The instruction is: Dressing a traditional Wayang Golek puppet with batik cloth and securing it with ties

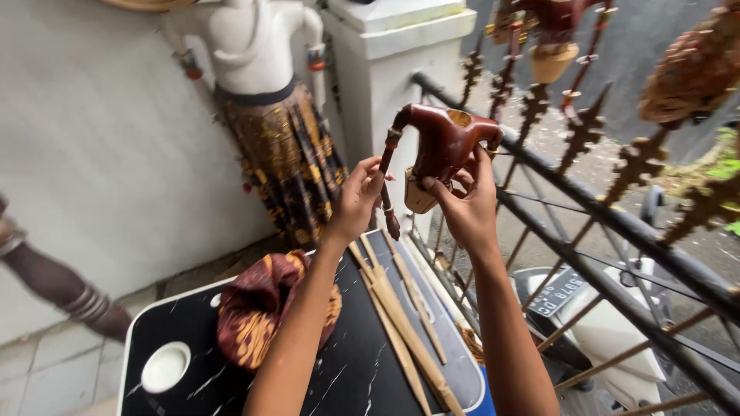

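while both hands are raised above the far right corner of the black marble-patterned desk (362,362), the right hand (462,202) grips the reddish-brown carved wooden puppet torso (443,142) from below, and the left hand (358,196) pinches its thin jointed arm (387,181). pale wooden rods (401,323) lie along the desk's right edge, a folded maroon and gold batik cloth (258,304) sits mid-desk, and a small white dish (165,367) is near the left edge.
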